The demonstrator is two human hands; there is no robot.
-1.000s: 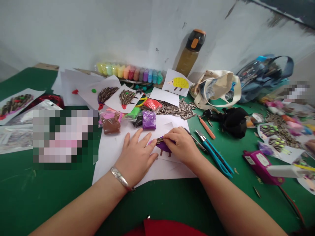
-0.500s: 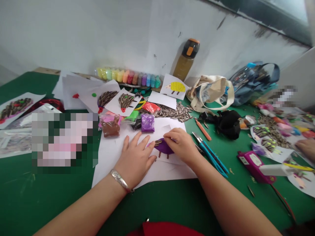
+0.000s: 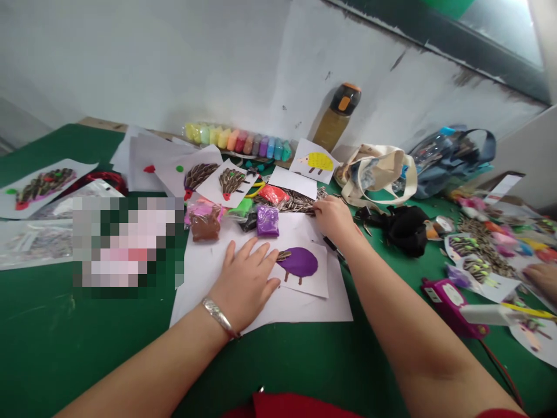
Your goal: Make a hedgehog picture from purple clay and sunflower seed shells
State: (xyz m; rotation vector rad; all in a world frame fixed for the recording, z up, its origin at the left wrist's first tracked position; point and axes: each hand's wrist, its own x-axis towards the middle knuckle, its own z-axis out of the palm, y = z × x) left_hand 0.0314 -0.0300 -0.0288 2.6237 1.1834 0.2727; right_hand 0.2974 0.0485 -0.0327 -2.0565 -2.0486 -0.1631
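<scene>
My left hand (image 3: 248, 284) lies flat with its fingers spread on the white paper (image 3: 195, 296), at the left edge of a smaller card. That card bears a purple clay oval (image 3: 301, 262) with two brown legs. A few striped seeds (image 3: 284, 255) sit at the oval's left end, beside my fingertips. Farther back, my right hand (image 3: 334, 217) reaches to the right part of the seed pile (image 3: 300, 201), its fingers pressed together; what they hold, if anything, is hidden.
Bagged purple clay (image 3: 267, 221) and brown clay (image 3: 205, 225) stand behind the left hand. A bottle (image 3: 337, 119) leans at the wall. To the right are a black cloth bundle (image 3: 405, 229), a magenta device (image 3: 452, 305) and another person's hand (image 3: 539, 276).
My right hand has left the purple oval and moved back to the seed pile, so the oval shows fully. My left hand stays on the paper. The camera view has shifted slightly.
</scene>
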